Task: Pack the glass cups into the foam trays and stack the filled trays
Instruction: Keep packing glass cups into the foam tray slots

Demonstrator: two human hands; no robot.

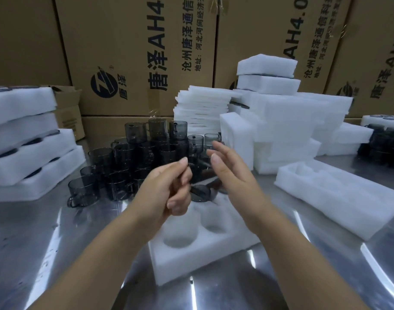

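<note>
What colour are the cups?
The cups are smoky dark grey and see-through, as shown in the head view.

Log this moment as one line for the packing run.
step: loading foam tray | left hand: holds glass cup over tray | right hand: open beside cup | near pockets: empty

The middle cardboard box [129, 52] carries sideways print: a round logo [102, 82] beside 唐泽, large 唐泽AH4., and smaller 沧州唐泽通信 and 地址:河北河间经济. The right cardboard box [269, 30] repeats AH4.0 and 沧州唐泽通信科 — partly hidden.
</note>
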